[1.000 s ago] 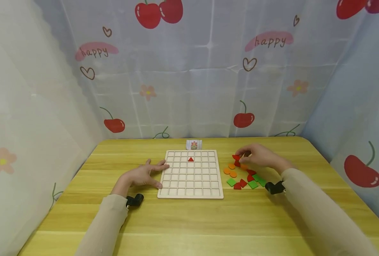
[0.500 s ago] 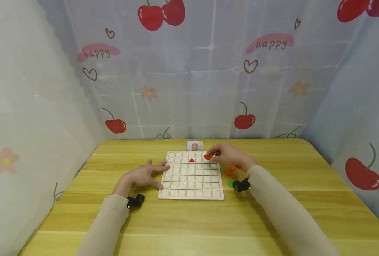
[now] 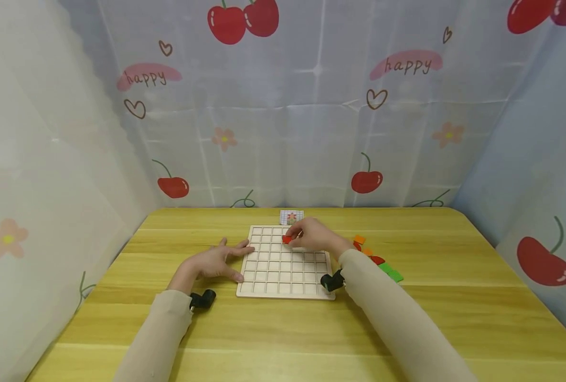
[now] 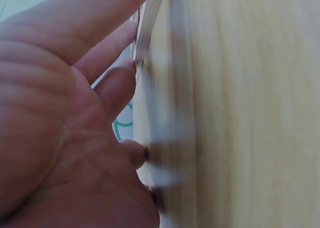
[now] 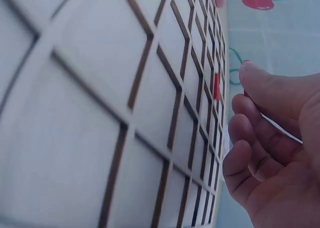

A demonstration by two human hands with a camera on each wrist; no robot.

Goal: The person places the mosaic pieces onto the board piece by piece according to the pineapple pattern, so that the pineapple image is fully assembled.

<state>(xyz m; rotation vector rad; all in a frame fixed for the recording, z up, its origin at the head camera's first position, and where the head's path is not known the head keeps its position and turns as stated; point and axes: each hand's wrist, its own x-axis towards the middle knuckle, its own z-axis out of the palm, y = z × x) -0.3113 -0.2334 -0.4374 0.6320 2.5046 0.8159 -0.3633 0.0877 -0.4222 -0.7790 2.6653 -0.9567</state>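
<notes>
A pale wooden grid board (image 3: 285,276) lies on the table, its square cells framed by thin ridges. My left hand (image 3: 212,261) rests at its left edge, fingers spread, with thumb and fingertips on the rim. Over the upper middle cells, my right hand (image 3: 313,235) pinches a small red tile (image 3: 286,240) between thumb and fingers. From the right wrist, a red triangle (image 5: 216,86) shows in a cell of the board, close to the pinching fingertips; only a sliver of the held tile shows there.
Right of the board lie loose orange (image 3: 359,240), red (image 3: 377,260) and green tiles (image 3: 391,271), partly hidden by the right forearm. A small card with a flower picture on a grid (image 3: 292,217) lies behind the board. A printed curtain (image 3: 283,132) surrounds the table.
My right hand has carried the red tile from the loose tiles leftward over the board to the red triangle's cell. The left hand stays at the board's edge.
</notes>
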